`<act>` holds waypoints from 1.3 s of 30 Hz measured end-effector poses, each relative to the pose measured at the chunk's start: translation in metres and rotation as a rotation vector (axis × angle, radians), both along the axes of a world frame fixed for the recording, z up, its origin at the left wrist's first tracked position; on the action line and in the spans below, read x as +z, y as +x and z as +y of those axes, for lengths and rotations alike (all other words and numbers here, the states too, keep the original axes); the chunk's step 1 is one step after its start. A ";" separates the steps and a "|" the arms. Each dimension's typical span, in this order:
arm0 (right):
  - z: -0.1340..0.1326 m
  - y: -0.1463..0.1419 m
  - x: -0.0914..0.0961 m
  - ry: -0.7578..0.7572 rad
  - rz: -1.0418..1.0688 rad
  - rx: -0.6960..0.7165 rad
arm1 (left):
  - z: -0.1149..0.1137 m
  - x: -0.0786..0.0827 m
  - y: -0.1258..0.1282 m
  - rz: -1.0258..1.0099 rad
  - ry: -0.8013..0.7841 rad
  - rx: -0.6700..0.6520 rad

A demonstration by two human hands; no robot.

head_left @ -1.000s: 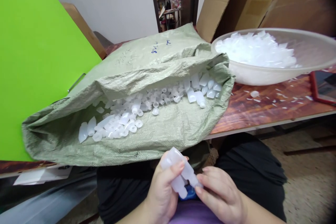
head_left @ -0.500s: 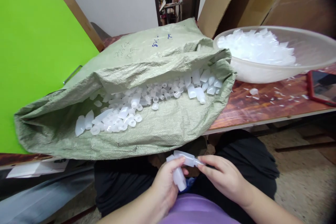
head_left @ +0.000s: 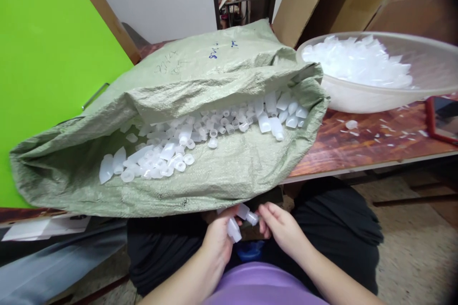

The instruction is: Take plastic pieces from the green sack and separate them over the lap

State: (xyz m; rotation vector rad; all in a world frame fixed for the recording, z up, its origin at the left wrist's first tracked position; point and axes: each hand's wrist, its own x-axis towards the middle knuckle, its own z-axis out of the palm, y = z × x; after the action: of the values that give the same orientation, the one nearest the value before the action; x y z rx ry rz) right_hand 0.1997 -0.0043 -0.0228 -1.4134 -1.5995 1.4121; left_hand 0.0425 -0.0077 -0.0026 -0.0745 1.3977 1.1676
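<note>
My left hand [head_left: 219, 238] is closed around small translucent white plastic tubes, low in front of my lap. One tube [head_left: 234, 230] points down out of the grip; another tube [head_left: 252, 218] sticks out to the right, its narrow neck outward. At that neck, the bent, pinched fingers of my right hand [head_left: 282, 228] are close or touching; whatever lies between them is too small to make out. Just above both hands hangs the lip of a pale green woven sack [head_left: 222, 176], its mouth open on many similar white plastic pieces [head_left: 168, 152].
A translucent bowl [head_left: 372, 100] heaped with white pieces stands on the wood-patterned table [head_left: 322, 152], with plastic scraps scattered before it. A red-edged phone [head_left: 443, 119] lies at the right. Cardboard [head_left: 307, 0] leans behind; a bright green panel [head_left: 53, 57] stands left.
Both hands have moved up and slightly left, nearer the sack's lip. My right fingers have gone from pinching the tube's thin tip to a more curled pinch beside its neck.
</note>
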 end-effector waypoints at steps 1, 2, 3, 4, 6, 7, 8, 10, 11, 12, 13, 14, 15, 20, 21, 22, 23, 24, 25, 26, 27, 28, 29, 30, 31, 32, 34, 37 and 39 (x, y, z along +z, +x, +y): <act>0.001 -0.001 0.001 -0.018 -0.003 -0.011 | 0.000 -0.001 0.000 -0.002 -0.001 0.003; 0.002 -0.003 0.002 0.022 -0.021 -0.020 | -0.001 -0.002 0.000 -0.007 0.002 0.010; 0.003 -0.005 0.003 0.094 -0.054 -0.014 | -0.001 -0.002 0.000 -0.012 0.008 0.021; 0.002 -0.007 0.005 0.144 -0.093 0.005 | 0.000 -0.003 0.000 -0.017 0.013 0.029; 0.001 -0.010 0.008 0.135 -0.163 0.068 | 0.001 -0.002 -0.001 -0.020 0.017 0.038; 0.000 -0.012 0.009 0.087 -0.187 0.093 | 0.002 -0.002 -0.001 -0.019 0.013 0.038; -0.001 -0.013 0.009 0.053 -0.209 0.090 | 0.002 -0.002 -0.002 -0.017 0.009 0.036; -0.002 -0.013 0.008 0.145 -0.265 0.051 | 0.003 -0.003 -0.003 -0.015 0.007 0.044; -0.002 -0.013 0.007 0.233 -0.299 0.042 | 0.004 -0.003 -0.003 -0.013 0.009 0.052; -0.002 -0.013 0.006 0.295 -0.331 0.052 | 0.004 -0.003 -0.003 -0.012 0.010 0.056; -0.001 -0.012 0.005 0.319 -0.354 0.077 | 0.004 -0.004 -0.003 -0.010 0.008 0.058; -0.001 -0.012 0.005 0.299 -0.366 0.109 | 0.004 -0.004 -0.003 -0.009 0.006 0.054; -0.001 -0.013 0.004 0.262 -0.375 0.132 | 0.004 -0.005 -0.003 -0.012 0.004 0.049; -0.001 -0.017 0.004 0.369 -0.393 0.115 | 0.004 -0.008 -0.003 -0.039 0.018 0.063; -0.001 -0.019 0.005 0.345 -0.373 0.120 | 0.004 -0.009 -0.003 -0.039 0.021 0.073; -0.001 -0.020 0.006 0.294 -0.344 0.125 | 0.003 -0.010 -0.003 -0.040 0.027 0.079; -0.001 -0.021 0.007 0.228 -0.310 0.127 | 0.003 -0.011 -0.004 -0.043 0.036 0.078; 0.000 -0.022 0.007 0.173 -0.275 0.131 | 0.002 -0.012 -0.005 -0.048 0.045 0.073; 0.000 -0.024 0.007 0.135 -0.243 0.134 | 0.002 -0.013 -0.006 -0.050 0.051 0.062; 0.000 -0.026 0.006 0.111 -0.216 0.136 | 0.001 -0.014 -0.007 -0.050 0.055 0.051; 0.000 -0.029 0.005 0.095 -0.195 0.135 | 0.001 -0.016 -0.008 -0.045 0.053 0.041; 0.000 -0.032 0.002 0.077 -0.181 0.128 | 0.000 -0.018 -0.009 -0.039 0.046 0.035; 0.001 -0.035 -0.001 0.054 -0.169 0.114 | 0.001 -0.020 -0.010 -0.031 0.032 0.031; 0.002 -0.038 -0.004 0.028 -0.163 0.097 | 0.001 -0.022 -0.010 -0.025 0.016 0.027; 0.004 -0.040 -0.008 0.002 -0.166 0.078 | 0.003 -0.025 -0.010 -0.022 -0.003 0.022; 0.006 -0.041 -0.011 -0.022 -0.177 0.062 | 0.005 -0.028 -0.009 -0.018 -0.021 0.019; 0.011 -0.040 -0.015 -0.053 -0.218 0.040 | 0.011 -0.033 -0.007 -0.008 -0.038 0.014; 0.017 -0.027 -0.004 -0.054 -0.335 0.010 | 0.021 -0.038 -0.004 -0.005 -0.015 0.004; 0.019 -0.015 0.021 -0.050 -0.419 0.072 | 0.025 -0.038 -0.005 -0.024 0.006 -0.028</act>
State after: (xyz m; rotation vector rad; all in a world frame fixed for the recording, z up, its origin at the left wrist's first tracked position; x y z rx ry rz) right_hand 0.1849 0.0145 -0.0021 -1.7855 -1.8966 1.2589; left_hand 0.0373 0.0169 -0.0408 -0.0637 1.3701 1.1441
